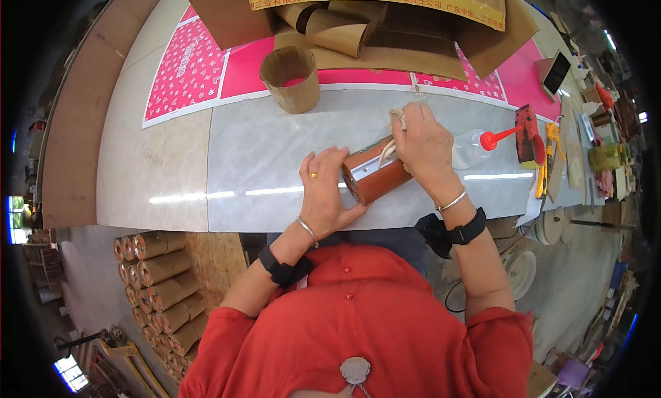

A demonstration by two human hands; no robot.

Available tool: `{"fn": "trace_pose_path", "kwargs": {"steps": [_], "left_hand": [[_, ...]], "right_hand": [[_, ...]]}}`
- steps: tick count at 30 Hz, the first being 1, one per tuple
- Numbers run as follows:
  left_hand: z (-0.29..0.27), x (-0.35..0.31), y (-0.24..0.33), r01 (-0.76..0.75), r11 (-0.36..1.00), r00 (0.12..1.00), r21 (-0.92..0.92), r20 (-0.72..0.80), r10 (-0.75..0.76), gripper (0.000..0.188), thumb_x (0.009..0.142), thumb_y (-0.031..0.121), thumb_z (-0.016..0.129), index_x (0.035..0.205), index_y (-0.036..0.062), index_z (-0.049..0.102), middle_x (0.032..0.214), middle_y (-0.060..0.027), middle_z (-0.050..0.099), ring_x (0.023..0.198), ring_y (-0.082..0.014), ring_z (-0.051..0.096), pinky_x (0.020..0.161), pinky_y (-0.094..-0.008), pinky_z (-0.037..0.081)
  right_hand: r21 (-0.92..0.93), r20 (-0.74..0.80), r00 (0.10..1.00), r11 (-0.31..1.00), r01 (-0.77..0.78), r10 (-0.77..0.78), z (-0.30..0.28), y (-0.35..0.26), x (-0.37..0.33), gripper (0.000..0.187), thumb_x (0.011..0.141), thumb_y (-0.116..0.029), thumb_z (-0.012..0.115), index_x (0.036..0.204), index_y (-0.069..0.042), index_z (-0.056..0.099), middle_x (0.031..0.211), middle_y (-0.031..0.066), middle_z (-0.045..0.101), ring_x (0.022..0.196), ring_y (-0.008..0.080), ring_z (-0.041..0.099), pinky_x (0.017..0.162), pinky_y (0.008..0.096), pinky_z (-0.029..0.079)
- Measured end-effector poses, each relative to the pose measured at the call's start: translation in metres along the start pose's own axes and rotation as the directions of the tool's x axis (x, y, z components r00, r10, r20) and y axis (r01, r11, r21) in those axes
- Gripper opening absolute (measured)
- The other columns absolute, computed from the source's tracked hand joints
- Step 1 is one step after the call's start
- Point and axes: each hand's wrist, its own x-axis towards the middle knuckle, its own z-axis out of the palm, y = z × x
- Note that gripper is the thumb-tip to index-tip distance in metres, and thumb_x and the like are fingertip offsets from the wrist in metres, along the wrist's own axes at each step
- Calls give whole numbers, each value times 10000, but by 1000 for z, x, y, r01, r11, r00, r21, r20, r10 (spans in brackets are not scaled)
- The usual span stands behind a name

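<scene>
A reddish-brown cylinder [385, 184] with a pale metallic strip along its side lies tilted near the front edge of the grey table [268, 143]. My left hand [322, 190], wearing a gold ring, grips its left end, with the fingers above and the thumb beneath. Bunched in my right hand [423, 143] is an off-white cloth [388, 151], pressed against the cylinder's upper side near its right end. My right fingers are closed around the cloth and partly hide it. The cylinder's far right end is covered by that hand.
Behind stand an open brown cardboard tube [295, 98] and a cardboard box [231, 16] on pink printed sheets [244, 67]. To the right are a clear red-nozzled bottle [469, 150], a red tool [527, 136] and a yellow cutter [542, 180]. Paper-wrapped cylinders [165, 267] are stacked at lower left.
</scene>
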Motion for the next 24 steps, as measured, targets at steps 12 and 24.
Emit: {"fn": "trace_pose_path", "kwargs": {"steps": [12, 24], "left_hand": [[-1, 2, -8, -18, 998, 999, 60, 42, 15, 639, 607, 248, 766, 1130, 51, 456, 1082, -122, 507, 1097, -314, 463, 1011, -530, 232], [4, 2, -14, 18, 993, 988, 119, 147, -36, 795, 547, 209, 840, 1202, 10, 437, 1105, -175, 484, 1037, -356, 453, 925, -445, 347]], "right_hand": [[150, 222, 975, 988, -37, 3, 6, -35, 2, 206, 806, -235, 611, 839, -51, 526, 779, 122, 574, 644, 299, 630, 515, 410, 502], [71, 76, 995, 995, -69, 64, 1, -5, -17, 183, 766, -211, 611, 822, -62, 520, 801, 116, 561, 628, 278, 614, 553, 421, 498]]}}
